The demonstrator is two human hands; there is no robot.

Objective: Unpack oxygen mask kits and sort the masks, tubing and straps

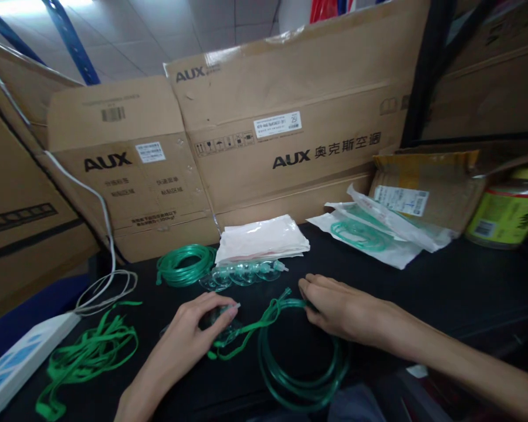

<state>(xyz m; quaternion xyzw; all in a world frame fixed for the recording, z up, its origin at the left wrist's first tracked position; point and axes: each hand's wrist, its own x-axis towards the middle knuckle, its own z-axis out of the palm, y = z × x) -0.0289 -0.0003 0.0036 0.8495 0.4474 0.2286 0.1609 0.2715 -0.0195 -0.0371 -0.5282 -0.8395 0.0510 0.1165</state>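
Across the lower view, a black desk [440,299]. Along its rear, a wide brown carton [299,117] with AUX printing, and on its left a narrower carton [145,193], also of AUX. At right rear, an open cardboard box [444,181] with white label, and just beside it a jar [501,211] of yellow lid. Before this box, white paper packages [396,252], with green tubing visible in one. At the left edge, a white power strip [39,346]. Near the rear middle, a pile of white packets [261,237].

Low in the middle, a loose coil of green tube [290,394]. At its upper part, the right hand [334,302], with fingers bent together and pinching the tube. To the left, the left hand [198,322], with thumb and fingers pinching a clear mask [231,335], partly covered. Farther left, a tangle of green straps [94,351]. Near the packets, a neat tubing coil [171,269] and a row of clear masks [246,272]. Between both hands, a thin green strap [268,315].
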